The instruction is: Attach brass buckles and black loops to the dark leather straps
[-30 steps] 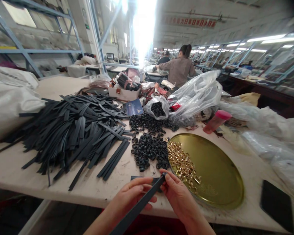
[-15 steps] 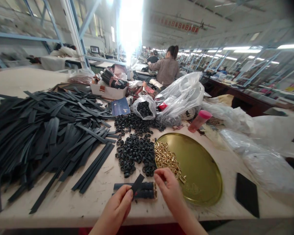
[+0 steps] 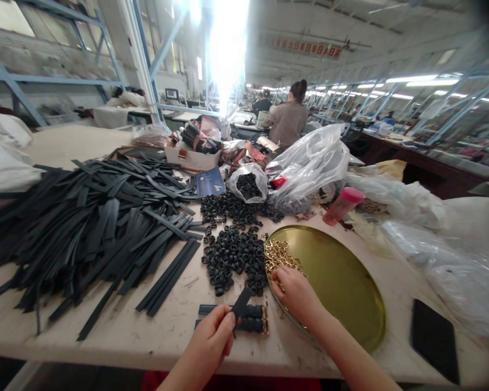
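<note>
My left hand (image 3: 215, 332) is closed on a short black strap (image 3: 243, 302), which slants up to the right out of its fingers. Just beyond, finished straps with black loops and gold buckles (image 3: 256, 323) lie side by side on the table. My right hand (image 3: 294, 290) reaches over the near left rim of a round gold tray (image 3: 338, 277), fingertips bent down into a pile of small gold buckles (image 3: 280, 253). Its fingers are drawn together; what is between them is hidden. Left of the tray sits a heap of black loops (image 3: 231, 255).
A large heap of black straps (image 3: 101, 217) covers the left side, with several laid in a row (image 3: 169, 279). A plastic bag of loops (image 3: 248, 187), a pink-lidded jar (image 3: 344, 206) and a black phone-like slab (image 3: 434, 339) stand around. A person (image 3: 289, 122) works farther back.
My right hand has moved right and forward, from beside the finished straps to the gold buckles on the tray. The left hand keeps its hold on the strap; the view has shifted slightly.
</note>
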`<state>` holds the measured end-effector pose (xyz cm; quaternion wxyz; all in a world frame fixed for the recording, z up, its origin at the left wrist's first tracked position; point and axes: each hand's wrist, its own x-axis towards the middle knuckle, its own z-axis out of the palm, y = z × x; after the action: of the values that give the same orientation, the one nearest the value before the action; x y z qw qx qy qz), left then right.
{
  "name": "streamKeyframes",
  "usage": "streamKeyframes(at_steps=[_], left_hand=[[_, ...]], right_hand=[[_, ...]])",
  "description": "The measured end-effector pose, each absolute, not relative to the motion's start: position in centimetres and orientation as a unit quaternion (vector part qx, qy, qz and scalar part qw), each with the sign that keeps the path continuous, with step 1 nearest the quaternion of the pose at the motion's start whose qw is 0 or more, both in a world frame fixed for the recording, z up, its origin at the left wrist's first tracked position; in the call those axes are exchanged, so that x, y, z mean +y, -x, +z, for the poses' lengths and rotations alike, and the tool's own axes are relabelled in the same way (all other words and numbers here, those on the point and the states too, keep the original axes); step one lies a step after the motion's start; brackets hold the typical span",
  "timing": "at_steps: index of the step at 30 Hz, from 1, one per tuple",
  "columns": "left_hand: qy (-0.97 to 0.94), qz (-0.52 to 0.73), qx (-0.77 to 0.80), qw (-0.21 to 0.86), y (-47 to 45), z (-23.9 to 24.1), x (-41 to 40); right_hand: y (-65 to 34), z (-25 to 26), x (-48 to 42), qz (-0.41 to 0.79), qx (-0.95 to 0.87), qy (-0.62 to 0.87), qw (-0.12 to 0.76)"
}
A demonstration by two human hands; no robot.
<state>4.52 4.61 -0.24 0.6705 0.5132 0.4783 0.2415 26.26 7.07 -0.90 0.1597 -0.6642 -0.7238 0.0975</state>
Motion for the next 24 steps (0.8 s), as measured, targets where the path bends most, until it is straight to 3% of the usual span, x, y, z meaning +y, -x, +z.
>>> streamKeyframes(at_steps=[7, 13, 20, 24], left_hand=[[-0.580, 0.269, 0.469, 0.609, -5.2, 2.4, 4.2], [-0.624, 0.302, 0.476, 0.541, -5.5, 3.2, 3.2], [-0.593, 0.321, 0.506, 0.539, -4.5, 3.7, 2.5], [-0.608, 0.304, 0.520, 0.518, -4.3, 3.4, 2.3]], right_hand=[[-22.7, 3.0, 2.5, 0.367, -0.639, 0.556, 0.384], [-20.2, 4.3, 1.0, 0.375, -0.654, 0.501, 0.425], [-18.4, 2.8, -0.3, 0.643, -0.416, 0.445, 0.464], [-17.9, 2.4, -0.6, 0.654, -0.400, 0.431, 0.477]])
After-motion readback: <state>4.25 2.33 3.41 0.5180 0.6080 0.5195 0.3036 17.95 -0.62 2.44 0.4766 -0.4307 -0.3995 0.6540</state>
